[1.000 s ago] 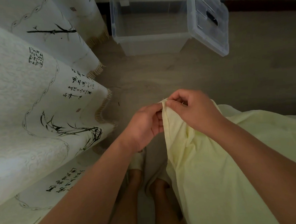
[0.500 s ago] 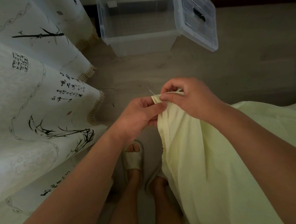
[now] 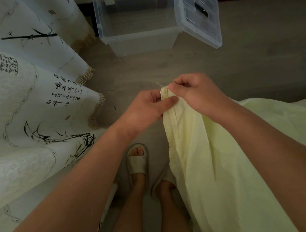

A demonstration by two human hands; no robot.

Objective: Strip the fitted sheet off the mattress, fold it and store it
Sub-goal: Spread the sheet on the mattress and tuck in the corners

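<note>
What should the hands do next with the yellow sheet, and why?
Probably slide the left hand along the hem, to stretch out a straight edge for folding: it and the right hand pinch the yellow sheet at one spot, and the rest hangs bunched.

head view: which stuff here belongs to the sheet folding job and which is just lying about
Job: yellow sheet, its corner pinched by left hand and right hand; clear storage box, uncovered; its lid at the side.

Just there: white printed cloth with fringe; beige slippers; wood floor.
</note>
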